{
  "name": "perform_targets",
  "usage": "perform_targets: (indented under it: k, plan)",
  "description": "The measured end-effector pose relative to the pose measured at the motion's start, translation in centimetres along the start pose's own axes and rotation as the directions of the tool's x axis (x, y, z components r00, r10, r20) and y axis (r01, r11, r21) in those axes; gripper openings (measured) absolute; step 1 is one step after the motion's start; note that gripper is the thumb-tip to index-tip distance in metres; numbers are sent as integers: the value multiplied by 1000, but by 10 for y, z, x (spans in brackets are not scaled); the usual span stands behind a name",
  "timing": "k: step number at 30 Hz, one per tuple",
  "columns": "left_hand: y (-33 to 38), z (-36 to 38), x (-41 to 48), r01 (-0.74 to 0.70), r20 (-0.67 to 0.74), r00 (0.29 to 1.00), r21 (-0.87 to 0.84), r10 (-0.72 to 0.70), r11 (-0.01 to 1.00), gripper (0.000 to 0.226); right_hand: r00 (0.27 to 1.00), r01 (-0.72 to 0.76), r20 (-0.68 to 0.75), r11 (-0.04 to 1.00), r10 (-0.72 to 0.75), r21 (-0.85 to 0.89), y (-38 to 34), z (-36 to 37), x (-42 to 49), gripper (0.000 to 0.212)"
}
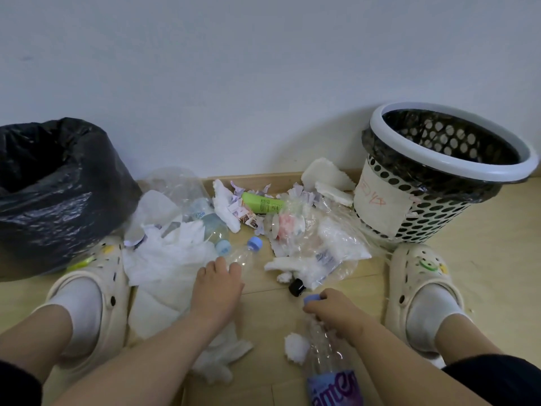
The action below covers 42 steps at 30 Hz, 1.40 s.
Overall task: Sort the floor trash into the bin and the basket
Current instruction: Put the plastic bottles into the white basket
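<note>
Left hand (218, 285) is closed over the lower end of a clear bottle (238, 257) lying on the floor (263, 317). The neck of a purple-labelled bottle (330, 361) is clasped by the right hand (333, 310). Beyond, tissue, plastic film and a green tube (262, 203) are scattered between the black-bagged bin (52, 177) at the left and the perforated basket (439, 206) at the right.

Left hand (218, 285) reaches forward, curled palm-down; right hand (336, 312) sits nearer, clenched in a grip.
</note>
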<state>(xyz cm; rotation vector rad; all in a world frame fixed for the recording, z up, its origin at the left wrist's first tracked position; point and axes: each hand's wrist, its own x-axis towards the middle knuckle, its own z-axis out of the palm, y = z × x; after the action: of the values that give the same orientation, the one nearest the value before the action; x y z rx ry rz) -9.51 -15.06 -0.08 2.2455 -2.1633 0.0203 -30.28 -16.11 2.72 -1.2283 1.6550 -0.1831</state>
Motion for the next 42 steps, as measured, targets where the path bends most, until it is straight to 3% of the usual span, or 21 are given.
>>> perform_targets:
  k: [3, 5, 7, 9, 13, 20, 28, 31, 35, 42]
  plan:
    - [-7, -14, -4, 22, 72, 997, 21, -24, 1000, 69, 998, 3, 68, 1000, -3, -10, -12, -6, -4, 9]
    - [-11, -8, 0, 114, 119, 986, 30, -116, 993, 81, 997, 5, 74, 1000, -3, -23, -21, -10, -6, 12]
    - [-11, -8, 1, 227, 282, 940, -88, -194, 970, 87, 997, 19, 71, 999, -16, -43, -29, -13, -10, 17]
    - [-12, -8, 1, 326, 305, 916, -197, -258, 925, 84, 997, 42, 68, 997, -37, -62, -38, -16, -17, 18]
    - [-9, -29, 7, 389, 317, 905, -340, -285, 856, 92, 997, 78, 30, 995, -76, -68, -55, -29, -27, 20]
    - [-10, -96, 12, 348, 306, 933, -638, -188, 687, 91, 975, 204, -77, 976, -209, -70, -85, -60, -60, 26]
    - [-15, -169, 6, 179, 117, 983, -751, -139, 636, 68, 923, 316, -206, 945, -326, -82, -101, -77, -103, 23]
    - [-15, -193, 3, 134, 75, 990, -773, -120, 620, 75, 902, 351, -257, 936, -348, -37, -103, -80, -113, 22]
    - [-13, -202, 0, 90, 48, 994, -867, -97, 490, 90, 889, 368, -304, 930, -343, 25, -101, -79, -118, 29]
    - [11, -219, 9, 40, -10, 985, -959, -173, 282, 57, 824, 487, -417, 856, -384, 173, -104, -91, -135, 25]
